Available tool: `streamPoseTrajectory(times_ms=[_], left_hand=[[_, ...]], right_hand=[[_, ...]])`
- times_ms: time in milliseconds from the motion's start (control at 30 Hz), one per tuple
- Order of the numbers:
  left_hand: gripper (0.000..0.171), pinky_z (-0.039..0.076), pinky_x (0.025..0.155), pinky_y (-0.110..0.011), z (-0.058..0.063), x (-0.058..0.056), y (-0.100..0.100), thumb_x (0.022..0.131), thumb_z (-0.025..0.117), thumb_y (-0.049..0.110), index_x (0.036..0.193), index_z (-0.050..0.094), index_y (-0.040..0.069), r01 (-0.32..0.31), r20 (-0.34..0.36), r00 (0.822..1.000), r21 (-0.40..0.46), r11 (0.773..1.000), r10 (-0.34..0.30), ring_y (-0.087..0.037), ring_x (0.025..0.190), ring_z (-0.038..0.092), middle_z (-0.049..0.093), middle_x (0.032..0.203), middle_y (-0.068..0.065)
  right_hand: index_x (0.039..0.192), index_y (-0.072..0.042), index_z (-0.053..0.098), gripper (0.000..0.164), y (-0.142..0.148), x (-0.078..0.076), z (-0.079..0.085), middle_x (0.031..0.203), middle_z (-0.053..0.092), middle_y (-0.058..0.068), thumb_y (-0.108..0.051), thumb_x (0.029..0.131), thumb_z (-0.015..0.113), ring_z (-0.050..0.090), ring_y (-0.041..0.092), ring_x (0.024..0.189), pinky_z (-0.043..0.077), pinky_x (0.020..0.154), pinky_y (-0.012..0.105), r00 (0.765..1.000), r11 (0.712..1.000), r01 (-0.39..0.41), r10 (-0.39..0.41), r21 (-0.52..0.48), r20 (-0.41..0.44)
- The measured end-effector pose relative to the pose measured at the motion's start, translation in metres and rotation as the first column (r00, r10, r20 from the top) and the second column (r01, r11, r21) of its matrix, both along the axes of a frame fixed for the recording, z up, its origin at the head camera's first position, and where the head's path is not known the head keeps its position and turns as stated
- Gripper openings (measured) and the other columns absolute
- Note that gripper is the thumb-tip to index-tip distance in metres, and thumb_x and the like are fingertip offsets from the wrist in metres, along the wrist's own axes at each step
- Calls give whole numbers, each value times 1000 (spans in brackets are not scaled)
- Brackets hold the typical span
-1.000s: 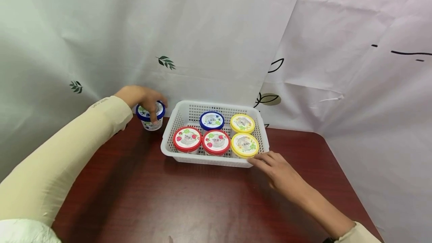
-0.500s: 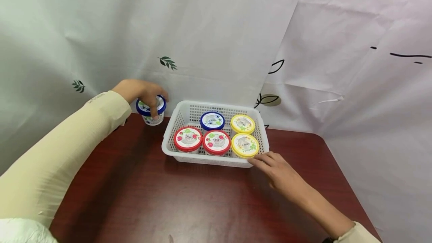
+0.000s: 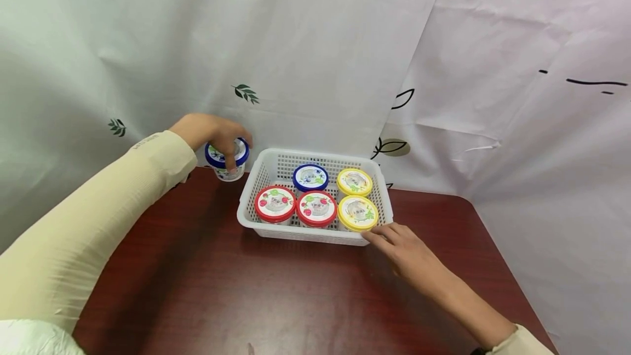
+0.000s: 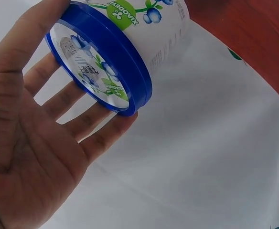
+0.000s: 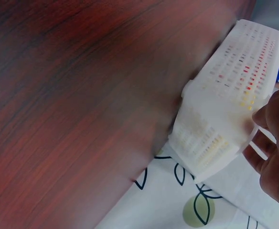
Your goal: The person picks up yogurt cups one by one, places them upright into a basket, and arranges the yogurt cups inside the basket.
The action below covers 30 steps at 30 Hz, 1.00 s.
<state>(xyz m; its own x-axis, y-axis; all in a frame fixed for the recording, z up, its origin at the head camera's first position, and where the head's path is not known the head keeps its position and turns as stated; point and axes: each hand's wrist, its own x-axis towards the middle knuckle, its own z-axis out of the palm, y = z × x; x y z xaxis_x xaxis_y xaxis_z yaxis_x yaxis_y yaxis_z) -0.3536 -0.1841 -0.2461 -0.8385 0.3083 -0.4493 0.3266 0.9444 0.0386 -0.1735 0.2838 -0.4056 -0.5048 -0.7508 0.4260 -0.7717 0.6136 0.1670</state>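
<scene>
My left hand point(image 3: 217, 131) grips a white tub with a blue lid point(image 3: 214, 158) by its lid, left of the basket. In the left wrist view, the thumb and fingers span the lid's rim, and blueberries are printed on the tub point(image 4: 161, 28). The palm stands off from the lid. At the front right corner of the white plastic basket point(image 3: 310, 236), my right hand point(image 3: 409, 251) pinches the rim. In the right wrist view the thumb is on the outer side of the basket point(image 5: 244, 71), with fingers over the rim; the fingertips are partly hidden.
Inside the basket sit two red-lidded tubs point(image 3: 275, 203) in front, two yellow-lidded tubs point(image 3: 355, 181) at right, and one blue-lidded tub point(image 3: 310, 177) behind. A dark red wooden table point(image 3: 296, 295) lies under it. A white printed curtain point(image 3: 320, 59) hangs close behind.
My left hand has moved slightly up and then right with the blue-lidded tub, nearer the basket's left end. My right hand and the basket have stayed in place.
</scene>
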Motion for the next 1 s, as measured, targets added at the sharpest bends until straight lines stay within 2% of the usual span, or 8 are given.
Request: streamPoseTrajectory(times_ms=[167, 433, 767, 1000], left_hand=[[91, 61, 109, -67, 4, 0, 4, 85, 99, 35, 163, 57, 14, -5, -22, 1000, -1, 1000, 5, -47, 135, 62, 58, 153, -27], [88, 59, 111, -67, 15, 3, 16, 87, 99, 33, 162, 58, 14, 30, -64, 998, 9, 1000, -29, -47, 138, 62, 60, 155, -26], [89, 60, 111, -66, 19, -2, 31, 87, 98, 35, 164, 57, 17, 12, -59, 998, 14, 1000, -11, -46, 137, 65, 60, 157, -24], [89, 60, 112, -66, 22, 0, 40, 88, 98, 35, 165, 56, 20, 5, -59, 998, 9, 1000, -4, -46, 139, 64, 58, 159, -24]], right_hand=[[143, -12, 74, 73, 0, -1, 0, 129, 77, 3, 12, 76, 92, 73, 25, 116, 63, 99, 47, 1000, 1000, -3, 3, -9, 3], [142, -12, 75, 74, 1, -2, 2, 130, 78, 3, 14, 75, 92, 73, 27, 117, 63, 99, 47, 1000, 1000, -14, 14, -19, 12], [143, -13, 75, 72, 2, -3, 2, 130, 78, 3, 14, 77, 89, 73, 27, 116, 63, 98, 47, 1000, 999, -13, 14, -34, 26], [143, -13, 75, 73, 2, -2, 2, 130, 78, 4, 15, 76, 88, 73, 27, 117, 63, 99, 48, 999, 1000, -11, 12, -29, 31]])
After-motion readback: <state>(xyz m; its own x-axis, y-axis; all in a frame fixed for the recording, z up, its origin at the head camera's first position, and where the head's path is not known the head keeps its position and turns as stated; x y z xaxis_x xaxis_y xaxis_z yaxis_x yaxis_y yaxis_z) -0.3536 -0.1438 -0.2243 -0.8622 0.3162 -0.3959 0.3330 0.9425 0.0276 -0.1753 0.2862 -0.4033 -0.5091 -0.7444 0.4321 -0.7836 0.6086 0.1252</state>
